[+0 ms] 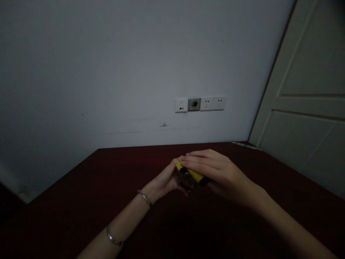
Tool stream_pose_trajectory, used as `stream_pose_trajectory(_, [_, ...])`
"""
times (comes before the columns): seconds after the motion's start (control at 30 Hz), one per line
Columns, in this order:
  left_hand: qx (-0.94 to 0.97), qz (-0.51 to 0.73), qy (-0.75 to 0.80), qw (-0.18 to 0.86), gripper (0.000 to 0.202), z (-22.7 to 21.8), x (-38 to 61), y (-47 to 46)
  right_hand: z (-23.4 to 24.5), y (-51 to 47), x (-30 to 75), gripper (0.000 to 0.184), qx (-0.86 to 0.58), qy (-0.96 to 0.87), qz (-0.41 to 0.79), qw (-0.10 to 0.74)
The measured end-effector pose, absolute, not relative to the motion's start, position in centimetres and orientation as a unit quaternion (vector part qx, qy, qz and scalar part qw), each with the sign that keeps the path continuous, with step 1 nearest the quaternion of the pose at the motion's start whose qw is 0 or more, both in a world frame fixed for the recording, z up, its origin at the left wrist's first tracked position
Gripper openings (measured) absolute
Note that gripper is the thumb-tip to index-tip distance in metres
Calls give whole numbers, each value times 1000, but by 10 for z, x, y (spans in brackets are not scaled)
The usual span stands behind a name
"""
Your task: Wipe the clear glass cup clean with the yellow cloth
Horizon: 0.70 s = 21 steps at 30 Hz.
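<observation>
Over the middle of the dark red table (113,180), my left hand (169,178) is closed around the side of a dark brown, slightly shiny object (185,180); its kind is too dim to make out. A yellow and black piece that looks like cloth (195,175) lies over the top of the brown object. My right hand (219,168) presses on this piece from above, its fingers together and bent over it, fingertips close to my left hand. My right palm hides part of both things.
A pale wall with a row of sockets (212,103) stands behind the table. At the far right corner lies a thin, light patterned strip (246,145). A white panelled door (307,108) rises along the right side. The light is dim.
</observation>
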<state>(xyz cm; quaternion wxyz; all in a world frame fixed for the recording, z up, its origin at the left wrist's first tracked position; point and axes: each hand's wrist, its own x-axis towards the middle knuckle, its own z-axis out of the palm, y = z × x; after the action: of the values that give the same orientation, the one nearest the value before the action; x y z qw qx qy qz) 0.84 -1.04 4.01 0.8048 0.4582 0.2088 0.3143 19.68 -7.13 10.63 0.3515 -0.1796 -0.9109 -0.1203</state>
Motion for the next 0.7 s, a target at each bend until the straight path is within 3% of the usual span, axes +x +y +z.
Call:
stream_pose_trajectory(0.47, [536, 383, 209, 723, 43, 45, 4, -14, 94, -57, 198, 60, -139, -889, -17, 436])
stream_pose_trajectory(0.7, [544, 374, 213, 721, 50, 46, 3, -16, 94, -56, 199, 42, -180, -864, 60, 466])
